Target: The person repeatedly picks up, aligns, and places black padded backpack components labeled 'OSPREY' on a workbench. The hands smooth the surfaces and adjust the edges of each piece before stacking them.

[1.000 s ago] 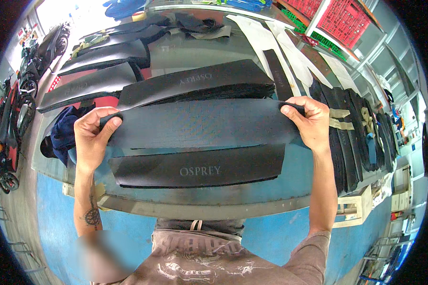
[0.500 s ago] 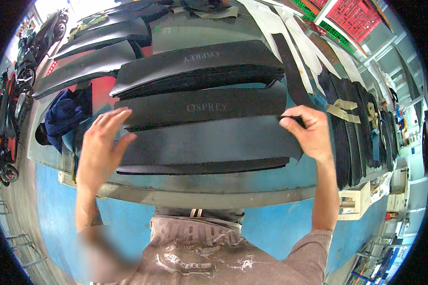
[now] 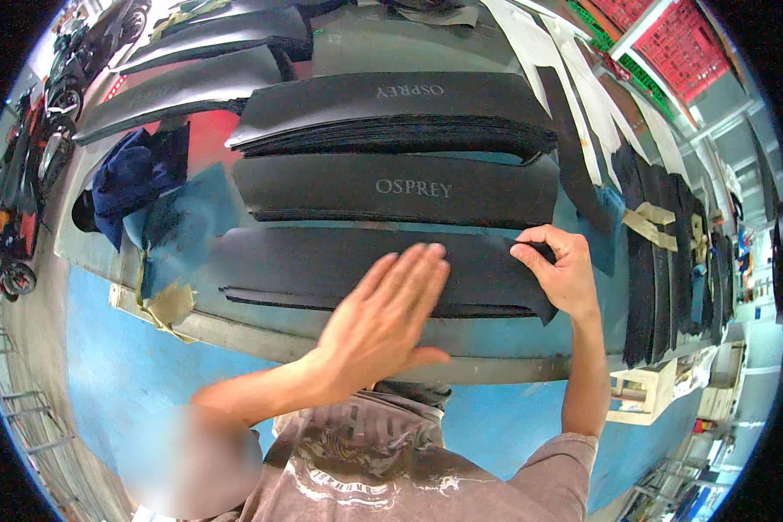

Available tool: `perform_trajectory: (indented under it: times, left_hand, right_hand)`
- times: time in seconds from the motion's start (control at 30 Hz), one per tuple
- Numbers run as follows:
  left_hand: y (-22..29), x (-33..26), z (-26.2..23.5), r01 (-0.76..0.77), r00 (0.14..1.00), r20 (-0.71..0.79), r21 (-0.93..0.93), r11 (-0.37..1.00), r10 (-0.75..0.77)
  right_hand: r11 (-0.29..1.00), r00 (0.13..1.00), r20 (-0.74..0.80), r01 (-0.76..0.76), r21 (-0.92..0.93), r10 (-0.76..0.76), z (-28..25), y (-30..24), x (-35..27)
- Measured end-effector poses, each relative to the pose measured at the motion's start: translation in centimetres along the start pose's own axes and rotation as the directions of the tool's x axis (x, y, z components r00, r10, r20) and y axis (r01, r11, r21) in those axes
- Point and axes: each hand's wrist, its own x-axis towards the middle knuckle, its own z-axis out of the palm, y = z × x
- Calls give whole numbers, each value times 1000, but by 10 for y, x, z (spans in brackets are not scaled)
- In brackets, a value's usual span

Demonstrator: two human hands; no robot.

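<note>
A long black panel lies along the near side of the table, atop a thin stack of similar panels whose layered edges show in front. My right hand pinches its far right corner between thumb and fingers. Over the panel's middle is my left hand, flat with its fingers stretched out and holding nothing; whether the palm touches the surface I cannot tell. Just beyond lies a second stack of black panels with pale lettering. Behind that sits a thicker lettered stack.
Dark blue cloth and a blue sheet lie at the left. More black stacks stand at the far left. White strips and black strips line the right side. The table's front edge curves before me.
My left hand has swept from the panels' left end to the middle of the near panel. The near panel now lies apart from the lettered stack. My right hand still pinches its corner.
</note>
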Motion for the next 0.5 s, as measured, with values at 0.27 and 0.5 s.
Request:
perform_trajectory:
  times: [0.27, 0.5]
  left_hand:
    - [-34, -78, -51, 301, 946, 29, 289, 909, -322]
    - [-70, -66, -86, 329, 942, -142, 197, 923, -306]
  right_hand:
    - [999, 999, -42, 35, 40, -33, 3, 4, -1]
    - [897, 876, -194, 427, -115, -442, -27, -45, -6]
